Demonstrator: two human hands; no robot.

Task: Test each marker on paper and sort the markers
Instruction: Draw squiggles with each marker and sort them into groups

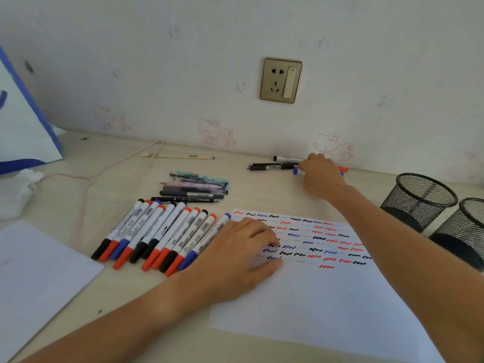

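A white test sheet [327, 305] covered with red, blue and black squiggles lies in front of me. My left hand [241, 255] presses flat on its left part, fingers spread. Left of the sheet lies a row of several white markers [159, 231] with red, blue and black caps. Behind them sits a pile of thin pens [195, 187]. My right hand [320, 176] reaches to the far group of markers and pens [272, 166] by the wall and curls over a blue-capped marker [297, 171]; its grip is hidden.
Two black mesh pen cups [421, 200] [468, 231] stand at the right. A second white sheet [39, 279] lies at the left. A blue-and-white bag [23, 121], crumpled tissue [18, 192], a pink cable [86, 184] and chopsticks [175, 156] lie farther back.
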